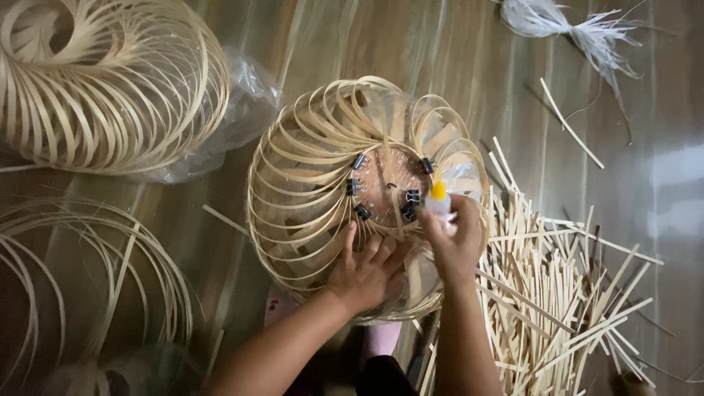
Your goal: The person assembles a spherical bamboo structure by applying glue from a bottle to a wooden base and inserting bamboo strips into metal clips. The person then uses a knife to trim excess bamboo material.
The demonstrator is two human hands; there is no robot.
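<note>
Bamboo frame point(308, 176) (clipped) under flat, open left hand point(364, 273); right hand point(455, 246) grips glue bottle point(438, 202).

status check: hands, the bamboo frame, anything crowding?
Left hand flat on bamboo frame. Right hand holds glue bottle at binder clips. Loose strips alongside.

Floor point(469, 59): wooden boards, brown, grain running roughly top to bottom of view, with a dull sheen. A pale patch of reflected light point(678, 169) lies at the right edge. Left and lower left areas are darker, in shadow. No walls, windows or furniture are in view.
</note>
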